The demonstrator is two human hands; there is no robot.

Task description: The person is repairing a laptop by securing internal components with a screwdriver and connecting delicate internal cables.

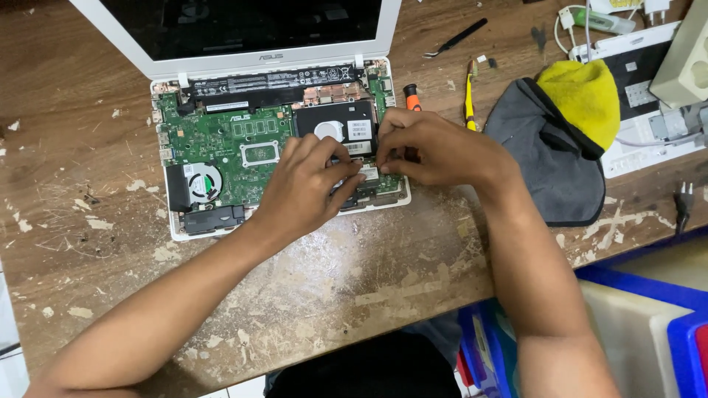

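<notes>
Scarred, paint-flecked wooden workbench (354, 273), with opened white laptop (243, 147) lying on it, green board bared. Left hand (306, 184) and right hand (435, 147) over laptop's near right corner, fingertips pinched together on a small part beside the black drive (335, 121); part itself too small to identify. Grey-and-yellow cloth (560, 140) right of laptop.

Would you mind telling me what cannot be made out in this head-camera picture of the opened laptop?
- What the fingertips pinch: both the left hand and the right hand cover that spot on the laptop.
- The laptop's lower right corner: hidden under the hands.
- The screen: its top is cut off by the upper edge.
- The screwdriver: only its orange handle shows behind the right hand.
- The blue bins: cut off by the right edge.
</notes>
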